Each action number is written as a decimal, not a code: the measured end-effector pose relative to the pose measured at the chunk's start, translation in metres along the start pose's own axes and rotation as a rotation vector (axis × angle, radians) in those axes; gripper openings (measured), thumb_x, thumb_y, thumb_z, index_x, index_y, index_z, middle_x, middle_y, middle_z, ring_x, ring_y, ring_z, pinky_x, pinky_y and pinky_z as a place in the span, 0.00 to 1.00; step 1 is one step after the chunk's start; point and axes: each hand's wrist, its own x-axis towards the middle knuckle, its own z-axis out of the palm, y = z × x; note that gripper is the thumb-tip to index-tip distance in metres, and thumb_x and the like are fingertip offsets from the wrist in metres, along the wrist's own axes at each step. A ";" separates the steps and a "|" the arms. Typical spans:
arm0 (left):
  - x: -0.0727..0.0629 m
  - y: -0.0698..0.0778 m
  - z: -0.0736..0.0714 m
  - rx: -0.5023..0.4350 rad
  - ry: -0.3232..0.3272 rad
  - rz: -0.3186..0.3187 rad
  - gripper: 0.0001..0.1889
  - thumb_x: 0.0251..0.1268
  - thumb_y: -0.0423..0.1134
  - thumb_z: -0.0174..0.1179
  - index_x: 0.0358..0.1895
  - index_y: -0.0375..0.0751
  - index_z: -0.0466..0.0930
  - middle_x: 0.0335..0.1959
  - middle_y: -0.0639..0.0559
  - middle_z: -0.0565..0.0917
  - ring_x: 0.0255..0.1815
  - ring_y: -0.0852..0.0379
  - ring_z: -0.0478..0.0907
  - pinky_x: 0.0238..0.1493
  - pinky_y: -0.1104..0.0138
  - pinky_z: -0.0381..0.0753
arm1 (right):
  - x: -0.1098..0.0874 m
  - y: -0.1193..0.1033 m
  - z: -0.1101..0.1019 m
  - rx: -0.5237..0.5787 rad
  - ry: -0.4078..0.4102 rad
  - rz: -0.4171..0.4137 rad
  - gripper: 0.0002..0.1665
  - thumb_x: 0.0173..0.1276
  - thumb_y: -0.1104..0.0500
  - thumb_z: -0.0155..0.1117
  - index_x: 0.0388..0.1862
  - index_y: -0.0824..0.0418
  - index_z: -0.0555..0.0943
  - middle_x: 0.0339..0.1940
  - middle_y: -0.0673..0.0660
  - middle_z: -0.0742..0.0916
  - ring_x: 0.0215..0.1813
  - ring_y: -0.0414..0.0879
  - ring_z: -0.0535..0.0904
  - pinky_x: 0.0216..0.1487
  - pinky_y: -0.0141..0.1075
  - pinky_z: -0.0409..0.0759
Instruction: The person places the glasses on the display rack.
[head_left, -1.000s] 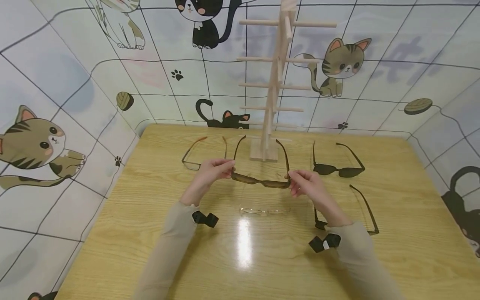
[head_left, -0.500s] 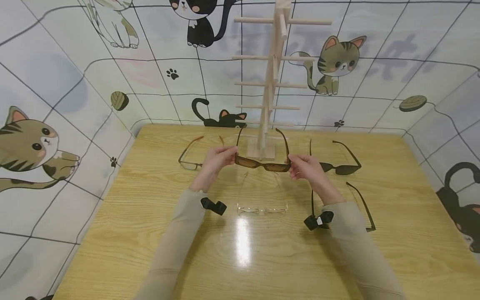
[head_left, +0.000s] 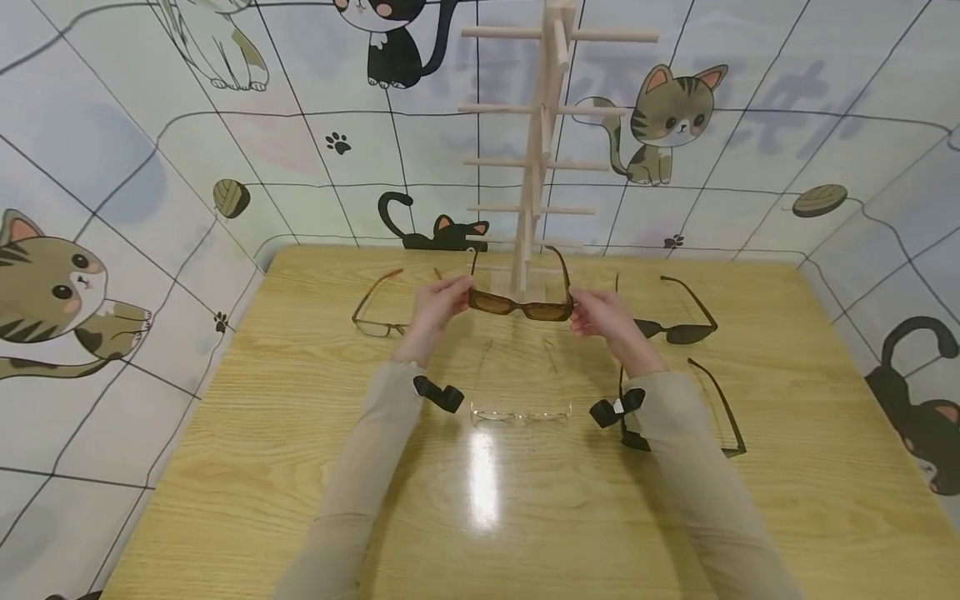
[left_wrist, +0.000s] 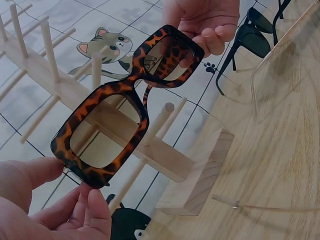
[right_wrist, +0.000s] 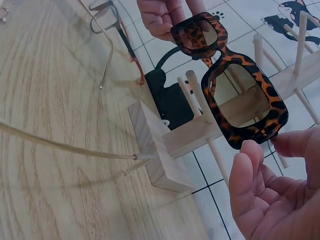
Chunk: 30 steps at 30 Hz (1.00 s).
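Tortoiseshell sunglasses (head_left: 521, 307) with brown lenses hang level in the air in front of a wooden rack (head_left: 536, 167), their temples spread and pointing at it. My left hand (head_left: 441, 304) pinches the left end of the frame between thumb and fingers. At the opposite end, my right hand (head_left: 602, 315) pinches the other hinge corner. In the left wrist view the sunglasses (left_wrist: 107, 132) show their front, with the rack's base (left_wrist: 200, 177) behind them. The right wrist view shows the rack's pegs (right_wrist: 197, 92) beyond the lenses; whether the temples touch a peg I cannot tell.
Thin clear-framed glasses (head_left: 520, 416) lie on the wooden table (head_left: 262, 467) below the hands. Brown-tipped glasses (head_left: 375, 328) lie at left. Black sunglasses (head_left: 686, 333) and another dark pair (head_left: 735, 451) lie at right, partly behind the right arm. A cat-print wall covering (head_left: 330, 200) stands behind.
Both hands have carried the tortoiseshell sunglasses forward, away from the body, and closer to the rack's lower pegs. The camera view has shifted slightly; the other glasses lie where they were.
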 end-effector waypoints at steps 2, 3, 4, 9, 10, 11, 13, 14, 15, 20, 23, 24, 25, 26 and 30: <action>0.004 -0.002 0.000 -0.013 0.005 0.004 0.18 0.64 0.36 0.60 0.53 0.26 0.77 0.27 0.55 0.81 0.24 0.63 0.75 0.32 0.73 0.78 | 0.004 -0.001 0.001 0.000 0.012 0.021 0.27 0.73 0.47 0.50 0.53 0.71 0.73 0.21 0.49 0.78 0.22 0.38 0.77 0.35 0.36 0.83; 0.006 -0.004 0.000 -0.020 0.008 0.004 0.19 0.64 0.36 0.60 0.53 0.25 0.77 0.27 0.55 0.81 0.24 0.63 0.75 0.32 0.73 0.77 | 0.006 -0.001 0.002 0.002 0.016 0.029 0.28 0.73 0.47 0.50 0.55 0.72 0.72 0.21 0.49 0.78 0.21 0.38 0.77 0.34 0.36 0.83; 0.008 -0.005 0.000 -0.026 0.011 0.003 0.19 0.64 0.36 0.60 0.53 0.25 0.77 0.27 0.55 0.80 0.23 0.63 0.74 0.31 0.73 0.77 | 0.008 -0.001 0.002 0.002 0.015 0.036 0.30 0.73 0.47 0.49 0.57 0.73 0.70 0.21 0.49 0.78 0.21 0.38 0.77 0.34 0.36 0.83; 0.016 -0.012 0.001 -0.034 0.043 -0.014 0.18 0.63 0.35 0.62 0.52 0.27 0.78 0.26 0.55 0.81 0.22 0.64 0.75 0.31 0.74 0.78 | 0.016 0.002 0.004 0.027 0.017 0.063 0.29 0.73 0.48 0.50 0.58 0.72 0.68 0.20 0.49 0.78 0.20 0.39 0.77 0.30 0.33 0.83; 0.017 -0.013 0.002 -0.036 0.049 -0.016 0.17 0.63 0.35 0.62 0.52 0.28 0.78 0.27 0.54 0.81 0.23 0.64 0.75 0.31 0.74 0.78 | 0.017 0.003 0.004 0.029 0.016 0.066 0.27 0.73 0.48 0.50 0.56 0.71 0.69 0.19 0.49 0.78 0.20 0.39 0.77 0.29 0.32 0.82; 0.018 -0.013 0.002 -0.034 0.054 -0.019 0.17 0.62 0.35 0.62 0.52 0.28 0.78 0.27 0.54 0.80 0.23 0.64 0.75 0.30 0.75 0.78 | 0.018 0.004 0.004 0.035 0.020 0.071 0.25 0.73 0.48 0.50 0.53 0.70 0.70 0.19 0.49 0.78 0.20 0.39 0.77 0.29 0.32 0.82; 0.019 -0.015 0.003 -0.038 0.062 -0.022 0.17 0.62 0.35 0.62 0.51 0.28 0.78 0.27 0.54 0.80 0.23 0.64 0.75 0.29 0.76 0.78 | 0.019 0.005 0.003 0.039 0.022 0.077 0.22 0.73 0.48 0.50 0.48 0.67 0.71 0.19 0.49 0.78 0.19 0.38 0.77 0.28 0.32 0.82; 0.019 -0.015 0.003 -0.037 0.065 -0.024 0.17 0.62 0.35 0.62 0.51 0.28 0.79 0.27 0.54 0.80 0.24 0.64 0.75 0.29 0.76 0.78 | 0.020 0.005 0.003 0.041 0.021 0.080 0.21 0.73 0.48 0.50 0.47 0.67 0.71 0.18 0.49 0.78 0.19 0.38 0.77 0.27 0.31 0.82; 0.019 -0.016 0.003 -0.035 0.067 -0.023 0.17 0.62 0.35 0.62 0.51 0.28 0.79 0.27 0.54 0.80 0.24 0.64 0.75 0.29 0.76 0.78 | 0.020 0.005 0.004 0.045 0.023 0.083 0.21 0.73 0.48 0.50 0.47 0.67 0.71 0.18 0.49 0.78 0.19 0.38 0.77 0.27 0.31 0.82; 0.021 -0.018 0.002 -0.020 0.071 -0.031 0.16 0.62 0.36 0.63 0.50 0.30 0.80 0.26 0.55 0.79 0.23 0.64 0.75 0.32 0.74 0.79 | 0.019 0.004 0.004 0.048 0.004 0.100 0.29 0.73 0.48 0.50 0.58 0.72 0.67 0.18 0.48 0.78 0.19 0.38 0.76 0.28 0.30 0.81; 0.021 -0.019 0.002 -0.009 0.070 -0.034 0.16 0.62 0.37 0.63 0.50 0.31 0.81 0.26 0.55 0.78 0.23 0.63 0.74 0.35 0.71 0.79 | 0.019 0.003 0.003 0.041 -0.008 0.114 0.33 0.73 0.47 0.49 0.63 0.72 0.63 0.19 0.48 0.78 0.20 0.37 0.77 0.30 0.31 0.82; 0.022 -0.020 0.002 -0.005 0.071 -0.035 0.16 0.62 0.37 0.63 0.50 0.31 0.81 0.26 0.55 0.78 0.23 0.64 0.74 0.36 0.71 0.79 | 0.019 0.004 0.003 0.041 -0.010 0.119 0.33 0.73 0.47 0.49 0.64 0.72 0.63 0.19 0.48 0.78 0.20 0.37 0.77 0.31 0.31 0.82; 0.022 -0.020 0.001 -0.003 0.072 -0.038 0.16 0.62 0.37 0.63 0.50 0.31 0.80 0.27 0.55 0.78 0.24 0.64 0.74 0.36 0.71 0.79 | 0.020 0.004 0.003 0.041 -0.013 0.121 0.33 0.73 0.47 0.49 0.65 0.72 0.62 0.19 0.48 0.78 0.21 0.38 0.77 0.31 0.31 0.82; 0.022 -0.020 0.001 -0.003 0.072 -0.040 0.16 0.62 0.37 0.62 0.50 0.31 0.80 0.27 0.55 0.78 0.24 0.63 0.74 0.35 0.72 0.79 | 0.020 0.004 0.003 0.041 -0.012 0.124 0.33 0.73 0.47 0.49 0.65 0.72 0.62 0.19 0.48 0.78 0.21 0.38 0.77 0.31 0.31 0.82; 0.023 -0.021 0.000 -0.003 0.070 -0.047 0.17 0.63 0.37 0.62 0.52 0.31 0.80 0.29 0.54 0.79 0.25 0.63 0.75 0.31 0.75 0.78 | 0.023 0.007 0.003 0.045 -0.012 0.125 0.33 0.73 0.47 0.49 0.63 0.72 0.63 0.20 0.48 0.78 0.21 0.38 0.77 0.31 0.31 0.82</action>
